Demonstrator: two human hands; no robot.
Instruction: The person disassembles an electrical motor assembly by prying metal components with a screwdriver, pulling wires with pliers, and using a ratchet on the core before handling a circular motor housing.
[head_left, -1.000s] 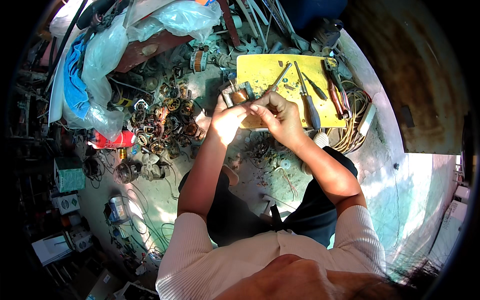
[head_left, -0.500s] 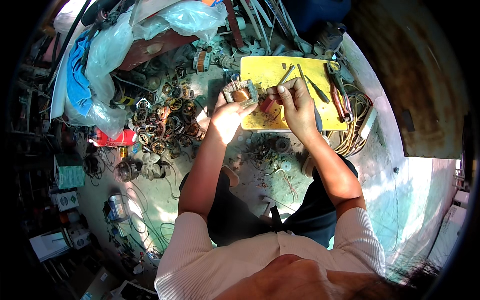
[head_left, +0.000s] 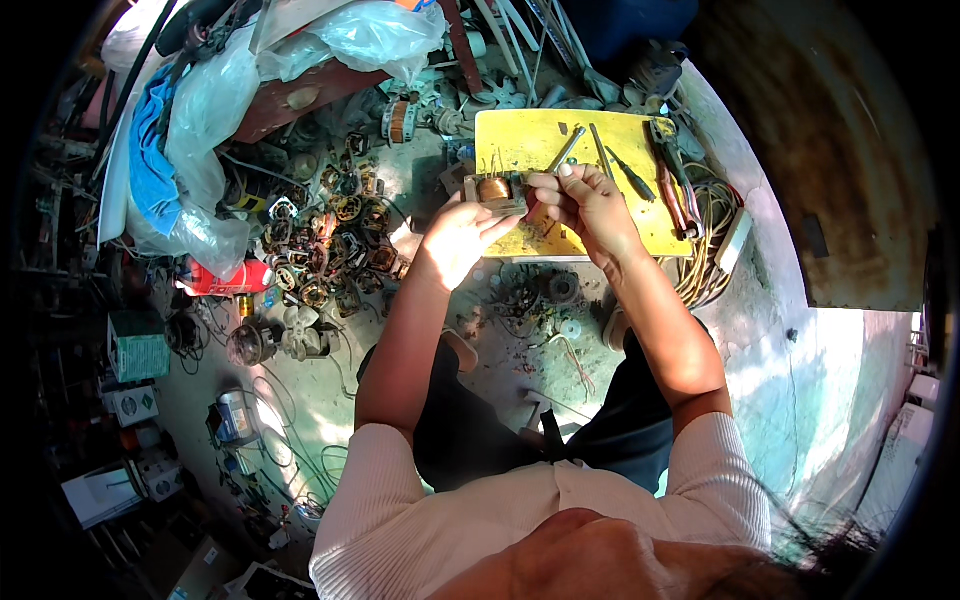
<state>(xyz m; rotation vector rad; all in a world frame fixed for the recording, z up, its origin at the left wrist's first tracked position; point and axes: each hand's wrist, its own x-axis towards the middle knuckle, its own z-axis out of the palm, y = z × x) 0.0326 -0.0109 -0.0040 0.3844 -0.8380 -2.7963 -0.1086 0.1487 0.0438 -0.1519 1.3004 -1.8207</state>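
Observation:
A small transformer (head_left: pixel 494 190) with a copper winding and several thin leads on top is held over the near left part of a yellow board (head_left: pixel 498 130). My left hand (head_left: pixel 462 232) grips it from below and the left. At its right side is my right hand (head_left: pixel 592 205), closed in a pinch. What the pinch holds, if anything, is too small to make out. Beyond my right hand lie a metal rod-like tool (head_left: pixel 567 149), a slim bar (head_left: pixel 601 152) and a dark-handled screwdriver (head_left: pixel 636 183). Red-handled pliers (head_left: pixel 676 192) rest at the board's right edge.
A heap of old motor coils (head_left: pixel 335 235) covers the floor to the left, beside a red cylinder (head_left: pixel 228 276) and a small fan motor (head_left: pixel 303 335). Coiled wire (head_left: pixel 697 281) and a white power strip (head_left: pixel 735 242) lie right of the board. Scraps (head_left: pixel 540 300) sit before my feet.
My left hand has turned the transformer more upright, its copper winding facing me. The right hand has come in from slightly apart to the transformer's right side, still pinching.

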